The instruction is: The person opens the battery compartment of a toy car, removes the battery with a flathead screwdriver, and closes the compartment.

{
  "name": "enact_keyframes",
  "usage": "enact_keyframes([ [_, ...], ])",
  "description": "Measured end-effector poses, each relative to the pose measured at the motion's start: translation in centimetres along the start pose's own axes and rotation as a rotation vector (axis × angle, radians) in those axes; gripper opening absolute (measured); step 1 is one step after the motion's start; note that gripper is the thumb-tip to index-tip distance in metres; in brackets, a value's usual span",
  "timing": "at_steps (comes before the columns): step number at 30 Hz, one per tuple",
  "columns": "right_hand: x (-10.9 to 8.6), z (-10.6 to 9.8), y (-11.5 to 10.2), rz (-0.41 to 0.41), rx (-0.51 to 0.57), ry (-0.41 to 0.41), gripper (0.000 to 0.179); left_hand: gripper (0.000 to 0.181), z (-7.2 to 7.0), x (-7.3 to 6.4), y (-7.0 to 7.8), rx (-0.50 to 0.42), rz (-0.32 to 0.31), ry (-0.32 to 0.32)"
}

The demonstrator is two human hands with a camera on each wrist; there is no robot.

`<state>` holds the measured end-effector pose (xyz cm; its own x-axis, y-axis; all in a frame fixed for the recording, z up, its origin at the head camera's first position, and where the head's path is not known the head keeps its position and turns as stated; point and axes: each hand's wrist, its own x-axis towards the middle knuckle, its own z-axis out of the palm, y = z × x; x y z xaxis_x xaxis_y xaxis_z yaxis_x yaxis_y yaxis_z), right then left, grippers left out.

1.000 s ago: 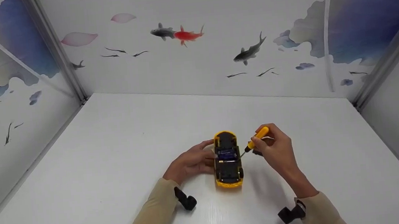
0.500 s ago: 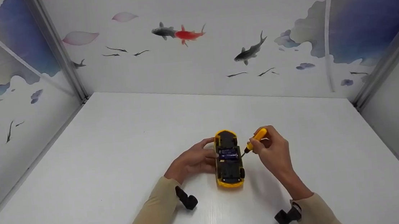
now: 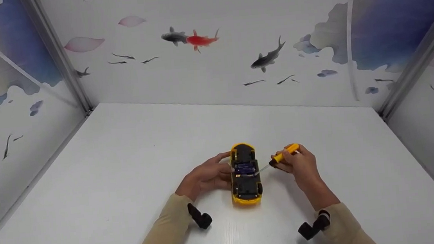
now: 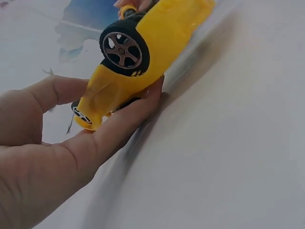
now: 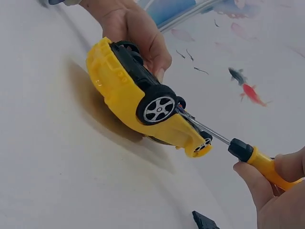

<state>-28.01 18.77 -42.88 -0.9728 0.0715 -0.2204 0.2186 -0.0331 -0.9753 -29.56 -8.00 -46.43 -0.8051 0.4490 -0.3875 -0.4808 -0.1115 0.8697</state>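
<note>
Now the screwdriver with the yellow handle and black collar (image 3: 286,154) lies flatter than half a second ago, and its metal shaft (image 5: 214,132) shows longer from above, reaching over the near right edge of the open compartment in the black underside of the yellow plastic toy car (image 3: 246,189). A pale strip below the dark-blue cylinders, apparently batteries (image 3: 245,168), shows more fully too; I take this to mean that the tip has come in from the car's side to work at the lowest cell. The car lies wheels up above the white tabletop (image 3: 146,171), between the two hands; whether it rests there or is slightly lifted, I cannot tell. The left hand (image 3: 209,174) grips it along its left side, while the right hand (image 3: 304,165) holds the screwdriver by the handle, fingers curled round it. Only the head view looks into the compartment. The left wrist view adds a finger running beneath the yellow body, beside a wheel with bronze-coloured spokes (image 4: 121,50). The right wrist view gives the shaft side-on, slipping behind a silver-spoked wheel (image 5: 159,109), but it hides the tip, so contact with a battery remains unclear
</note>
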Motion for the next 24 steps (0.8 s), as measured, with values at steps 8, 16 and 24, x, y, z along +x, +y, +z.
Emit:
enact_keyframes([
  [8,-0.9,0.3,-0.6,-0.029,-0.068,0.031,0.028,0.083,0.1,-0.1,-0.2,-0.038,-0.012,0.005],
  [16,-4.1,3.0,-1.2,-0.481,-0.400,0.139,0.023,0.080,0.4,-0.1,-0.1,-0.066,0.004,0.046],
  [24,-4.1,4.1,0.0,-0.556,-0.407,0.215,0.022,0.078,0.4,-0.1,0.0,-0.080,0.033,0.068],
])
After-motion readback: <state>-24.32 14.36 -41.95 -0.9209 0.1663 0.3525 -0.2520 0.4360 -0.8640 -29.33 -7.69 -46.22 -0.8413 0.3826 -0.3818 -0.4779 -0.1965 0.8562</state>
